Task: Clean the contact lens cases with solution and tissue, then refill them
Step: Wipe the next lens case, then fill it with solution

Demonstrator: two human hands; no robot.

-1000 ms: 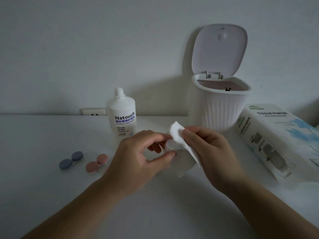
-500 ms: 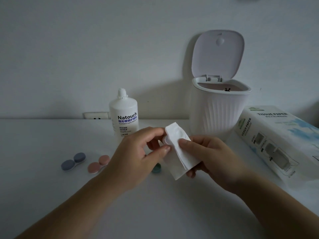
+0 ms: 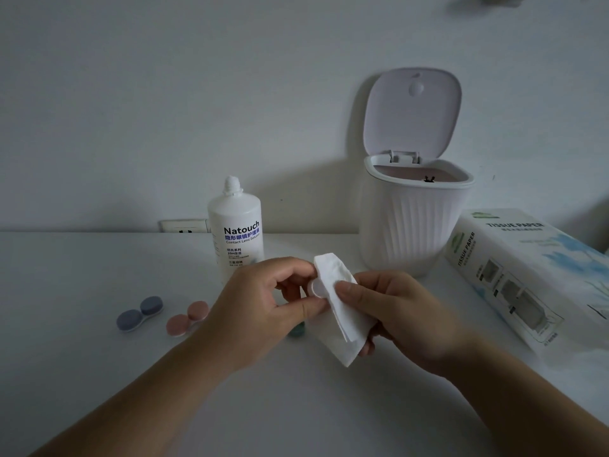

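White tabletop [image 3: 82, 374], dim light. My left hand [image 3: 263, 311] pinches small white lens case part [image 3: 318, 287] steady; my right hand [image 3: 398, 311] grips folded tissue [image 3: 342, 311], thumb pressing it on for wiping.

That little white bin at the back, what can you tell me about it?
The bin is small, white and looks like plastic, with vertical ribs down its sides. Its hinged lid stands flipped open, near the wall. The inside looks pinkish, with a small dark thing at the rim. It stands on the table, beside the tissue box.
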